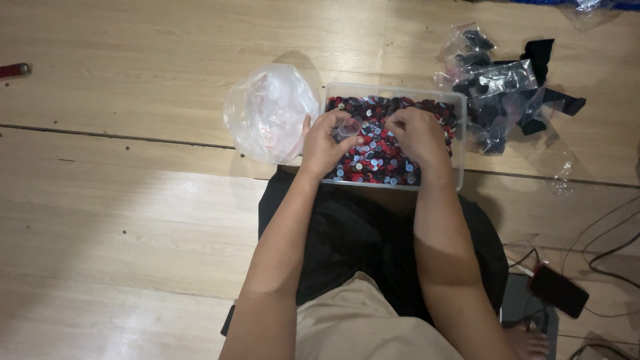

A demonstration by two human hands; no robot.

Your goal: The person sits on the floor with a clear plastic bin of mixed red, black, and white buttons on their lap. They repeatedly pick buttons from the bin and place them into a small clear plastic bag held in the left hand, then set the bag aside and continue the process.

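A clear plastic tub [460, 110] stands on the wooden floor in front of me, filled with several small round red, black and white pieces [377, 157]. My left hand [325, 143] is over the tub's left side, its fingers closed around a small clear piece [349, 127]. My right hand [417, 133] reaches into the tub from the right, its fingers curled down among the pieces; I cannot see whether it holds one.
A crumpled clear plastic bag [270, 113] lies left of the tub. Small bags with dark items [500, 87] are piled at the right. A dark phone [559, 291] and cables [610, 250] lie at the lower right. A black cloth [353, 233] covers my lap.
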